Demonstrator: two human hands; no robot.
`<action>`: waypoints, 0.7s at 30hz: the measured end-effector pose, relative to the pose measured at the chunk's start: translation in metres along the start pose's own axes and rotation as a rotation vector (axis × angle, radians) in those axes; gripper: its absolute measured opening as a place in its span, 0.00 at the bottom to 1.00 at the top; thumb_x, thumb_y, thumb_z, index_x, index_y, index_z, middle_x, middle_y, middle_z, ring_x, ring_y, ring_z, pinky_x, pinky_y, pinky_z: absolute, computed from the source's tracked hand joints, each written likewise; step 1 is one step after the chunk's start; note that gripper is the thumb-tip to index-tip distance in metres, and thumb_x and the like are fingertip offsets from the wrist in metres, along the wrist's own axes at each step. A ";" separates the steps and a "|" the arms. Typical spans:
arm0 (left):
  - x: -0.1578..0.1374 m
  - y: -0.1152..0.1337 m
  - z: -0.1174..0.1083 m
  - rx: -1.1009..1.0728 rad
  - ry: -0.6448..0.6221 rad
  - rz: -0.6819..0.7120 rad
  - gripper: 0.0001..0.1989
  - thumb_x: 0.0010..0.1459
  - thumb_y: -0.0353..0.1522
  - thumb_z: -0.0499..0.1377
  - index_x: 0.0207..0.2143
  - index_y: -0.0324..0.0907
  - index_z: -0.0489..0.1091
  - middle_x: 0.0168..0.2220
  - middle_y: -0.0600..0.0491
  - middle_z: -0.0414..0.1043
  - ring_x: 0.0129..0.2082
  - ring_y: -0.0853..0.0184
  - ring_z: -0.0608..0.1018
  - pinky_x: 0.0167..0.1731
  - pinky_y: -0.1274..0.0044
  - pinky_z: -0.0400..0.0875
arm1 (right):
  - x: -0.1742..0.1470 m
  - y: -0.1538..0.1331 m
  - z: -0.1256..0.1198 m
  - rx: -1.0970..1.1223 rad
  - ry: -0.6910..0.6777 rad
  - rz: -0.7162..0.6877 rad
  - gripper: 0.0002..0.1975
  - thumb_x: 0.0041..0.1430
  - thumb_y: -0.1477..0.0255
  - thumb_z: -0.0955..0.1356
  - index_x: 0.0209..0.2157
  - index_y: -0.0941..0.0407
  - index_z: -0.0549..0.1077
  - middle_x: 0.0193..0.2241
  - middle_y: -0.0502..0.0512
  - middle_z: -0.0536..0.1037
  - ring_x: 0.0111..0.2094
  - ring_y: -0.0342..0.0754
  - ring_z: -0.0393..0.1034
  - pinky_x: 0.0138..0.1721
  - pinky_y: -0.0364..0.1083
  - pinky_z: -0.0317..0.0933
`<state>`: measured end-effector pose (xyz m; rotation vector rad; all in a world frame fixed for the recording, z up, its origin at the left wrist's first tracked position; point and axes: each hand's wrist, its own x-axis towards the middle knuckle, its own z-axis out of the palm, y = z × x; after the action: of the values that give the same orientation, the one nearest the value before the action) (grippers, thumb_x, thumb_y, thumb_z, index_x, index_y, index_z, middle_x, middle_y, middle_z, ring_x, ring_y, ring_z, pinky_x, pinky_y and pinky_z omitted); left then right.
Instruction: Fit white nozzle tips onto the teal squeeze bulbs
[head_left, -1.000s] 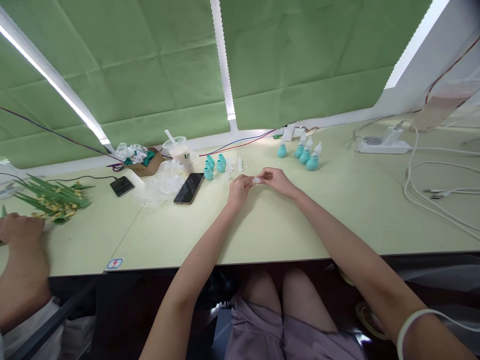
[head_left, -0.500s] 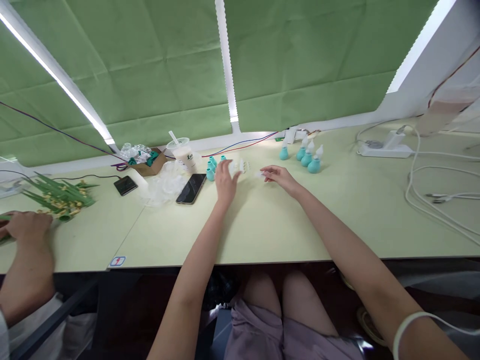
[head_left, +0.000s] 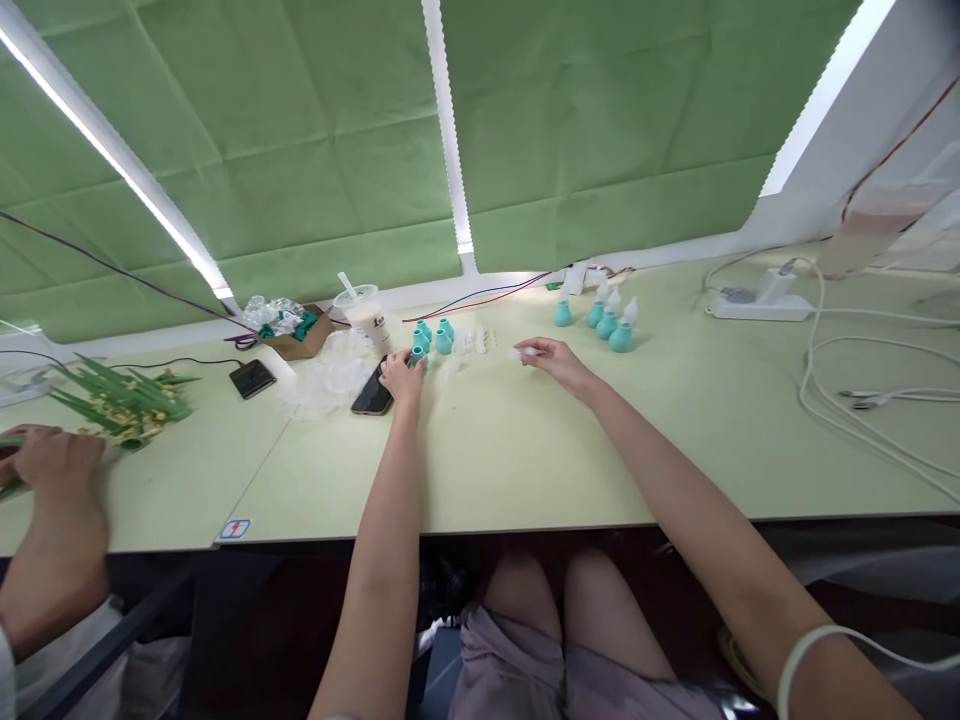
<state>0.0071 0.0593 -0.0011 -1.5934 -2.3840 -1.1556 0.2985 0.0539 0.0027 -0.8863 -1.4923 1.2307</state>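
My left hand has its fingers closed around the nearest teal rubber bulb, beside the black phone. Several more open-necked teal bulbs stand just behind it. Out over the table, my right hand pinches a small translucent white nozzle between thumb and fingers. Between the two hands lie clear plastic pieces and small white parts. Several teal bulbs with pointed white tips are grouped upright to the right.
A lidded drink cup and crumpled plastic bag sit left of the phone. Behind them is a cardboard box. A power strip with white cables lies right. At far left, another person's hand is near green artificial leaves.
My left hand has moved left and toward me, from the small white parts to the nearest teal bulb. The right hand stays nearly in place with the nozzle.
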 end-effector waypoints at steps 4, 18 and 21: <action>0.000 0.005 -0.002 -0.054 0.062 0.046 0.12 0.56 0.37 0.57 0.42 0.44 0.68 0.48 0.47 0.68 0.53 0.57 0.66 0.50 0.67 0.61 | 0.001 0.001 0.001 -0.007 0.016 -0.028 0.22 0.39 0.59 0.74 0.37 0.56 0.75 0.34 0.53 0.76 0.34 0.45 0.68 0.43 0.47 0.61; -0.073 0.087 0.002 -0.391 -0.356 0.642 0.12 0.57 0.36 0.57 0.44 0.44 0.67 0.41 0.50 0.69 0.40 0.66 0.73 0.42 0.76 0.65 | 0.005 -0.005 -0.002 -0.090 0.058 -0.184 0.18 0.43 0.59 0.72 0.34 0.56 0.74 0.31 0.52 0.74 0.30 0.44 0.68 0.39 0.48 0.65; -0.072 0.084 0.007 -0.439 -0.388 0.635 0.12 0.58 0.37 0.55 0.44 0.43 0.67 0.40 0.51 0.71 0.39 0.67 0.72 0.41 0.77 0.65 | 0.005 -0.003 -0.002 -0.136 0.038 -0.190 0.16 0.44 0.61 0.72 0.34 0.56 0.74 0.31 0.52 0.75 0.30 0.45 0.69 0.39 0.48 0.65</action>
<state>0.1113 0.0233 0.0099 -2.6537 -1.5868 -1.3553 0.2994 0.0588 0.0068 -0.8309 -1.6050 0.9786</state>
